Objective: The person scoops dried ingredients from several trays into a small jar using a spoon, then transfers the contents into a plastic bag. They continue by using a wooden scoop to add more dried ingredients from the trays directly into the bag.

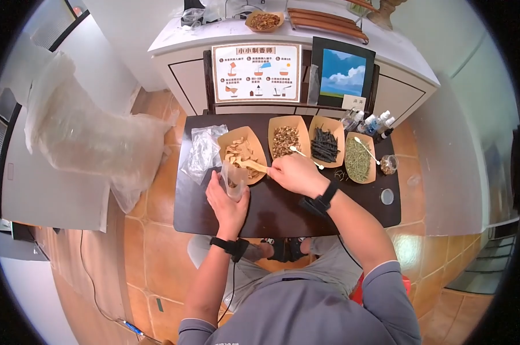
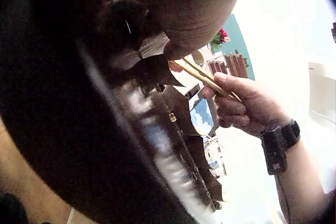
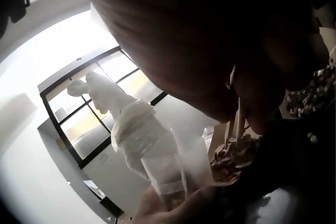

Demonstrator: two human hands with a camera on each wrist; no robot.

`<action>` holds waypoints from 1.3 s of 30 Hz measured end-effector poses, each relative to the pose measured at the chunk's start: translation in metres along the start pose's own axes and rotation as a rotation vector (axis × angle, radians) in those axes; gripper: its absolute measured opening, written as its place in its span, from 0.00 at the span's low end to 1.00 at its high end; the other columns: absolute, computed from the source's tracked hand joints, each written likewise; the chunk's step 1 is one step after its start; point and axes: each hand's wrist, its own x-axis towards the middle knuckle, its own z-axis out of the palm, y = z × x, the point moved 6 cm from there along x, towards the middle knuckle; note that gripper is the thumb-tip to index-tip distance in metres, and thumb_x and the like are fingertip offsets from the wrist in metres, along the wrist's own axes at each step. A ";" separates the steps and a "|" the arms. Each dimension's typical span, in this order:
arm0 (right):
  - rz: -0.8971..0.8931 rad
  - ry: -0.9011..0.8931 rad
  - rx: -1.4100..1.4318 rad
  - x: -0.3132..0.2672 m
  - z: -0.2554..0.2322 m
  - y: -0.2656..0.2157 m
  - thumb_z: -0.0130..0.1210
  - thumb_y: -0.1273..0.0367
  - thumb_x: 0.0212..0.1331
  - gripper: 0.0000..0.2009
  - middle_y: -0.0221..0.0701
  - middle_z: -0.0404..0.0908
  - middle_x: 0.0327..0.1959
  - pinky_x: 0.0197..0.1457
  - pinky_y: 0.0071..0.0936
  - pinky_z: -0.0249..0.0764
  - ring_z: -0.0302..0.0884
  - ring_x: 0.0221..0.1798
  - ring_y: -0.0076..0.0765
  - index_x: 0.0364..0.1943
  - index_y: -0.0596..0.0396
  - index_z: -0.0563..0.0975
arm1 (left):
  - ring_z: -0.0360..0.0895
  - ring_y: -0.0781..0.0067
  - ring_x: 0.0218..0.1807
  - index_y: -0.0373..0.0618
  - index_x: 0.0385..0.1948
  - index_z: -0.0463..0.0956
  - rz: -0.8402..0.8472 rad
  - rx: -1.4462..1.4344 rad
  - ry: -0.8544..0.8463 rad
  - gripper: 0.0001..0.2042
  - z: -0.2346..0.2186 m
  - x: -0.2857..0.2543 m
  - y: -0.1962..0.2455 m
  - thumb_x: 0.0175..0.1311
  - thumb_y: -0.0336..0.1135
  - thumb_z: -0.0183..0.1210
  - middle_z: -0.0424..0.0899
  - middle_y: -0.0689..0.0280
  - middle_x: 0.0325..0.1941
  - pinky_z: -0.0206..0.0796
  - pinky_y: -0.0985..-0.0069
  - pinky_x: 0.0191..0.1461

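Note:
In the head view the left hand (image 1: pixel 227 206) holds a translucent plastic cup (image 1: pixel 234 179) upright at the near edge of a paper tray (image 1: pixel 261 154) of tan shavings (image 1: pixel 242 150). The right hand (image 1: pixel 299 173) pinches wooden tongs (image 1: pixel 253 165), whose tips reach over the shavings beside the cup's rim. The left wrist view shows the tongs (image 2: pixel 202 77) in the right hand (image 2: pixel 244 103). In the right wrist view, the cup (image 3: pixel 176 169) stands in the left hand (image 3: pixel 176 208), and the tong tips (image 3: pixel 235 129) are among pieces in the tray. Whether they grip a piece, I cannot tell.
Right of the shavings stand trays of brown bits (image 1: pixel 286 140), dark sticks (image 1: pixel 324 145) and green herbs (image 1: pixel 358 160). Small bottles (image 1: pixel 375 123), a jar (image 1: pixel 388 165) and a round lid (image 1: pixel 387 196) are at the right. A plastic bag (image 1: pixel 204 152) lies left; an instruction sheet (image 1: pixel 257 73) stands behind.

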 end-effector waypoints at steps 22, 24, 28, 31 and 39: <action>-0.112 0.072 -0.147 -0.004 -0.013 -0.002 0.58 0.55 0.72 0.16 0.40 0.88 0.29 0.41 0.51 0.83 0.90 0.36 0.53 0.34 0.51 0.86 | 0.66 0.40 0.73 0.32 0.80 0.55 -0.003 -0.013 0.000 0.49 -0.001 -0.001 0.000 0.59 0.36 0.77 0.73 0.45 0.71 0.56 0.48 0.79; -0.092 0.186 -0.271 -0.007 -0.026 0.005 0.60 0.55 0.72 0.15 0.38 0.87 0.27 0.39 0.49 0.82 0.89 0.35 0.50 0.33 0.50 0.86 | 0.66 0.40 0.73 0.32 0.80 0.55 -0.004 -0.013 0.002 0.49 -0.001 -0.001 -0.001 0.59 0.36 0.77 0.73 0.45 0.70 0.56 0.48 0.79; -0.208 0.251 -0.385 -0.010 -0.036 -0.003 0.62 0.56 0.70 0.12 0.33 0.87 0.27 0.39 0.47 0.79 0.88 0.35 0.48 0.33 0.47 0.84 | 0.66 0.40 0.73 0.32 0.80 0.55 0.002 -0.004 0.004 0.49 -0.001 -0.001 0.000 0.59 0.36 0.77 0.73 0.45 0.70 0.57 0.48 0.79; -0.305 0.272 -0.383 -0.009 -0.030 -0.012 0.64 0.58 0.69 0.11 0.32 0.85 0.26 0.40 0.46 0.78 0.87 0.34 0.46 0.33 0.47 0.84 | 0.66 0.40 0.73 0.32 0.79 0.55 0.006 0.006 0.000 0.49 -0.001 0.000 0.000 0.59 0.36 0.77 0.73 0.45 0.70 0.56 0.48 0.79; -0.251 0.281 -0.486 0.002 -0.006 0.002 0.63 0.59 0.69 0.12 0.33 0.86 0.24 0.37 0.44 0.79 0.88 0.32 0.45 0.32 0.49 0.83 | 0.66 0.40 0.74 0.32 0.79 0.55 -0.005 -0.001 -0.007 0.49 -0.001 -0.001 -0.001 0.59 0.36 0.77 0.73 0.46 0.71 0.56 0.48 0.79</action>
